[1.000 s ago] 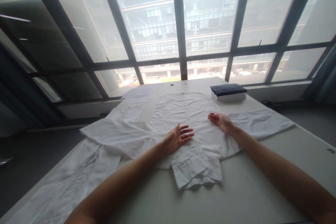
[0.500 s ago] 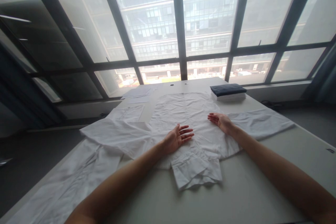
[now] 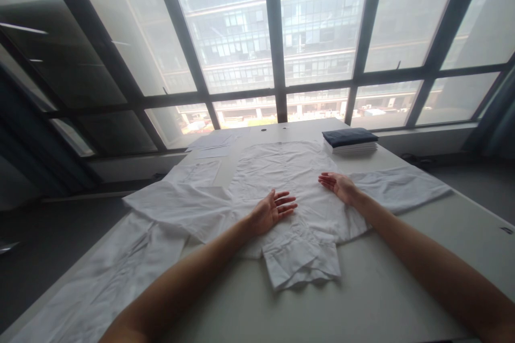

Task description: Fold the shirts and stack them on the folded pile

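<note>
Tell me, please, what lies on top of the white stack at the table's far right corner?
A folded dark blue cloth lies on the white stack. How many white pieces are beneath it cannot be told; only their edges show.

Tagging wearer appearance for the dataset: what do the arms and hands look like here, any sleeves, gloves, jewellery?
Both forearms are bare up to the frame edge: no sleeves in view. The left hand and right hand wear no gloves, and no watch, ring or bracelet shows. No markings visible.

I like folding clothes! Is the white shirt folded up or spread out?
Mostly spread out: the white shirt lies flat on the table, sleeves out sideways.
</note>
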`<move>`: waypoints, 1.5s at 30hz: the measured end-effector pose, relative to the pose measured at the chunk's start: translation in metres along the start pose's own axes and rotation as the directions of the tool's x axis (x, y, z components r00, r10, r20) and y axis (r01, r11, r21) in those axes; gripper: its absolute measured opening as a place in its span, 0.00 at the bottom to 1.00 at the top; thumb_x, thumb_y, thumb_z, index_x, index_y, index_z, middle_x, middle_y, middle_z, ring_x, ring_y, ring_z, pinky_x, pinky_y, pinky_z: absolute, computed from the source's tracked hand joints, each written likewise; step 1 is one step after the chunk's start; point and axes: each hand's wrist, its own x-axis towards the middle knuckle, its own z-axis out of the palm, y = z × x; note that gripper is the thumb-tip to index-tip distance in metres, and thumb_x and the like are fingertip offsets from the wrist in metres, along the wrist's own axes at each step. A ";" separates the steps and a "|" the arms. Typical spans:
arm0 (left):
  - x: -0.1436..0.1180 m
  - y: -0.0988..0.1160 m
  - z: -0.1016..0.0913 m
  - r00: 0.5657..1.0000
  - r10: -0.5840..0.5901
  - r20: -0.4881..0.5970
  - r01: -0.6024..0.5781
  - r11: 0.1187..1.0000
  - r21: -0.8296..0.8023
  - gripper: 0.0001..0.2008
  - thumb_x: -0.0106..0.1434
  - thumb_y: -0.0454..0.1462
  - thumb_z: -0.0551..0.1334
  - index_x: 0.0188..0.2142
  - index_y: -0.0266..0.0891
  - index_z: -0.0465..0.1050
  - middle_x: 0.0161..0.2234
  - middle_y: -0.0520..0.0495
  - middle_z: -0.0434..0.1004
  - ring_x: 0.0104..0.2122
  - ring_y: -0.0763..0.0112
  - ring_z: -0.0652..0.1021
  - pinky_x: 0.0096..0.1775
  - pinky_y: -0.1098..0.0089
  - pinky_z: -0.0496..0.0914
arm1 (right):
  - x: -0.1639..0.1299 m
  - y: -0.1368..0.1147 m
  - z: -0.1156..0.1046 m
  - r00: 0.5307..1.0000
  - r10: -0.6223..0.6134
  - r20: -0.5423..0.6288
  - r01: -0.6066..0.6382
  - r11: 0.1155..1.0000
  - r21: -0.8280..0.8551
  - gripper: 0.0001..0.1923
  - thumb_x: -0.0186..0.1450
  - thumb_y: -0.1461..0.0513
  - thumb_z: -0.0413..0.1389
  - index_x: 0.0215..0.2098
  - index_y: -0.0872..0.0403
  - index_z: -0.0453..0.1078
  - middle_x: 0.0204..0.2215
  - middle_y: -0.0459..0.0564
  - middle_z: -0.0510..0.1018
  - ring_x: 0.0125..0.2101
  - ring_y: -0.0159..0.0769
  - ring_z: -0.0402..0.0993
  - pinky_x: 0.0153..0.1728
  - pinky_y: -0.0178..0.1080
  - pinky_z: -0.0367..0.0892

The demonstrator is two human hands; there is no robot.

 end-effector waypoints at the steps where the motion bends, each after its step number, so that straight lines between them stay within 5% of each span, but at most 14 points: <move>1: 0.000 0.000 0.000 1.000 0.001 -0.003 -0.001 1.000 0.000 0.27 0.77 0.48 0.48 0.63 0.30 0.63 0.60 0.26 0.70 0.54 0.52 0.79 0.56 0.56 0.70 | 0.002 -0.001 -0.001 1.000 0.003 -0.012 -0.003 1.000 0.014 0.06 0.64 0.71 0.58 0.36 0.57 0.74 0.36 0.59 0.83 0.38 0.40 0.82 0.49 0.42 0.77; 4: 0.001 0.000 -0.001 1.000 0.000 -0.005 0.000 1.000 0.000 0.27 0.77 0.48 0.47 0.63 0.30 0.63 0.60 0.27 0.71 0.53 0.53 0.79 0.56 0.56 0.70 | 0.011 -0.005 -0.008 0.984 -0.029 -0.178 0.042 0.997 0.069 0.07 0.65 0.69 0.54 0.37 0.53 0.72 0.34 0.54 0.81 0.36 0.37 0.81 0.44 0.41 0.78; 7: 0.000 0.000 -0.001 1.000 0.001 -0.003 -0.001 1.000 0.001 0.27 0.77 0.48 0.47 0.63 0.29 0.63 0.61 0.26 0.70 0.53 0.53 0.80 0.56 0.57 0.70 | 0.020 -0.012 -0.017 0.920 -0.090 -0.382 0.132 0.988 0.085 0.08 0.66 0.68 0.49 0.35 0.49 0.68 0.30 0.47 0.78 0.33 0.32 0.79 0.40 0.37 0.78; 13: -0.001 0.001 0.001 1.000 -0.002 -0.006 0.002 1.000 -0.006 0.26 0.77 0.47 0.47 0.63 0.30 0.63 0.60 0.27 0.71 0.53 0.53 0.80 0.55 0.57 0.71 | 0.023 -0.021 -0.024 0.863 -0.209 -0.461 0.261 0.964 0.051 0.06 0.64 0.64 0.50 0.35 0.48 0.68 0.34 0.45 0.79 0.37 0.29 0.78 0.43 0.33 0.75; 16: -0.001 0.001 0.000 1.000 -0.004 -0.003 0.003 1.000 -0.003 0.26 0.77 0.48 0.46 0.63 0.30 0.63 0.60 0.27 0.71 0.52 0.53 0.80 0.56 0.57 0.71 | 0.007 -0.017 -0.007 0.892 -0.226 -0.390 0.273 0.960 0.068 0.09 0.65 0.62 0.50 0.37 0.47 0.72 0.39 0.47 0.82 0.44 0.31 0.79 0.49 0.36 0.75; 20: 0.001 0.000 -0.001 1.000 -0.002 0.001 0.002 1.000 -0.009 0.27 0.77 0.48 0.47 0.63 0.29 0.63 0.60 0.26 0.71 0.53 0.53 0.79 0.56 0.57 0.71 | -0.033 0.005 0.034 0.988 -0.145 -0.052 0.151 0.978 0.146 0.13 0.69 0.58 0.49 0.43 0.47 0.75 0.51 0.49 0.81 0.55 0.37 0.75 0.56 0.42 0.72; 24: 0.001 -0.001 -0.002 1.000 0.004 0.016 -0.004 1.000 -0.018 0.27 0.77 0.48 0.48 0.64 0.29 0.62 0.60 0.25 0.70 0.54 0.52 0.79 0.56 0.56 0.71 | -0.061 0.028 0.063 0.992 0.009 0.126 -0.023 0.994 0.111 0.16 0.72 0.55 0.48 0.47 0.48 0.76 0.54 0.52 0.80 0.57 0.40 0.73 0.58 0.45 0.70; 28: 0.001 -0.001 -0.003 1.000 0.004 0.022 -0.004 1.000 -0.011 0.27 0.77 0.49 0.48 0.62 0.28 0.63 0.60 0.25 0.70 0.54 0.51 0.79 0.57 0.56 0.70 | -0.058 0.027 0.056 0.996 0.039 0.075 -0.050 0.988 0.148 0.18 0.74 0.55 0.45 0.46 0.50 0.76 0.53 0.54 0.79 0.56 0.39 0.75 0.56 0.44 0.71; 38: -0.001 0.001 -0.001 1.000 -0.004 0.000 0.004 1.000 -0.018 0.27 0.77 0.48 0.48 0.63 0.30 0.64 0.60 0.25 0.70 0.54 0.52 0.79 0.55 0.57 0.71 | -0.049 -0.016 -0.033 0.975 -0.110 -0.195 0.137 0.982 0.131 0.14 0.71 0.60 0.47 0.42 0.50 0.75 0.47 0.55 0.81 0.52 0.40 0.77 0.57 0.46 0.73; 42: -0.003 0.002 0.002 1.000 0.008 -0.009 -0.008 1.000 -0.006 0.27 0.77 0.48 0.47 0.63 0.29 0.64 0.59 0.25 0.71 0.53 0.52 0.79 0.56 0.57 0.71 | -0.063 -0.025 -0.019 0.972 -0.120 -0.201 0.151 0.977 0.149 0.15 0.71 0.60 0.46 0.41 0.49 0.76 0.46 0.54 0.82 0.54 0.41 0.76 0.58 0.48 0.71; 45: -0.002 0.001 0.002 1.000 0.010 -0.008 -0.010 1.000 0.003 0.27 0.77 0.48 0.47 0.62 0.28 0.64 0.59 0.26 0.71 0.52 0.52 0.80 0.56 0.56 0.71 | -0.086 -0.022 0.012 0.997 -0.079 -0.004 0.078 0.973 0.218 0.18 0.73 0.55 0.46 0.44 0.50 0.77 0.51 0.55 0.81 0.57 0.43 0.74 0.59 0.49 0.70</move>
